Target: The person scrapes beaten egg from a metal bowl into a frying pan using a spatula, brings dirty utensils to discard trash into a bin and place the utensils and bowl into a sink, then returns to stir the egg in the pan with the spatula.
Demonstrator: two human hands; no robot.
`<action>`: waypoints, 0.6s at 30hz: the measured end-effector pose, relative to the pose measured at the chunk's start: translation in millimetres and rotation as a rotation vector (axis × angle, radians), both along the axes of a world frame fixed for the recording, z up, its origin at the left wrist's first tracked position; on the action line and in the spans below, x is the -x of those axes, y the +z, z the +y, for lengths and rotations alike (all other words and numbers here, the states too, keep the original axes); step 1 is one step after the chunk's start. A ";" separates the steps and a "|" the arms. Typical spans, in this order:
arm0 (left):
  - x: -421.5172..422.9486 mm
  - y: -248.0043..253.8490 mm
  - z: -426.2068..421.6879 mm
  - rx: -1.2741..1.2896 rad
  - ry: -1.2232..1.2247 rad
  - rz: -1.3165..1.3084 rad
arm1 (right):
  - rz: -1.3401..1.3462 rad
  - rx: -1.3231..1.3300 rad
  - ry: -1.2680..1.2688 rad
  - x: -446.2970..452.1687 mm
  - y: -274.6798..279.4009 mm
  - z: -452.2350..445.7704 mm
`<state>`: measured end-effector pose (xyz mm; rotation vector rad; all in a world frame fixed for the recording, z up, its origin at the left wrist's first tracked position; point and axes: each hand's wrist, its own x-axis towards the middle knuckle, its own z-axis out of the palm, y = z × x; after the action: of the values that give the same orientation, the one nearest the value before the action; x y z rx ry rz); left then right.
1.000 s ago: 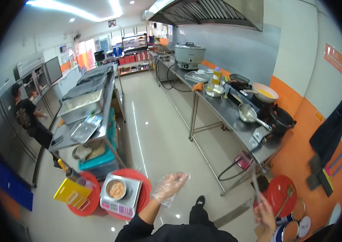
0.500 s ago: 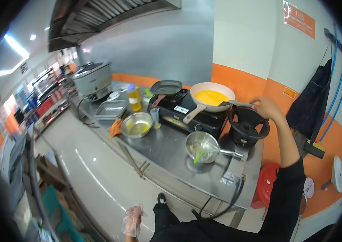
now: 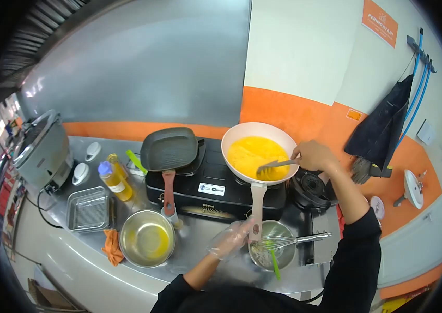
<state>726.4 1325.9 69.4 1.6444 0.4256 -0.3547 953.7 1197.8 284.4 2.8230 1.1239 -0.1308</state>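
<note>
My right hand [image 3: 315, 156] is closed around the handle of a grey slotted spatula [image 3: 275, 166]. Its head dips into yellow liquid [image 3: 255, 151], which looks like beaten egg, in a pale frying pan [image 3: 231, 136]. The pan sits on the right burner of a black gas stove [image 3: 215, 195]. In a clear plastic glove, my left hand [image 3: 231, 240] is at the end of the pan's handle [image 3: 258, 206], its fingertips partly hidden there. Below that handle stands a steel bowl [image 3: 288, 255] with a whisk [image 3: 294, 240] and a green-handled utensil [image 3: 274, 263] in it.
A dark square grill pan [image 3: 168, 148] rests on the left burner. Left of the stove are a steel bowl [image 3: 132, 235] with yellow residue, an orange cloth [image 3: 112, 246], a wire-lined tray [image 3: 88, 208], oil bottles [image 3: 116, 182] and a large cooker [image 3: 46, 156]. A black burner [image 3: 312, 188] stands at right.
My left hand has risen from beside my body to the frying pan's handle. My right hand has brought the spatula's head into the yellow liquid. The view has moved closer to the counter.
</note>
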 end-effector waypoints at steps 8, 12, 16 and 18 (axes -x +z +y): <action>-10.3 24.9 0.8 0.678 0.030 -0.125 | -0.026 -0.073 -0.079 -30.1 -23.7 39.7; -8.2 15.6 3.6 0.480 -0.022 -0.104 | -0.061 -0.118 -0.125 -49.9 -48.6 54.7; -9.2 10.5 1.5 0.499 -0.023 -0.100 | -0.092 -0.174 -0.097 -54.4 -62.7 67.7; -10.2 3.4 -2.3 0.577 0.012 -0.178 | -0.071 -0.184 -0.075 -48.9 -64.3 69.1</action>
<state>736.6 1323.6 72.9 1.0977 0.1727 -0.2850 1002.7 1266.8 220.2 3.0042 1.0674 0.0708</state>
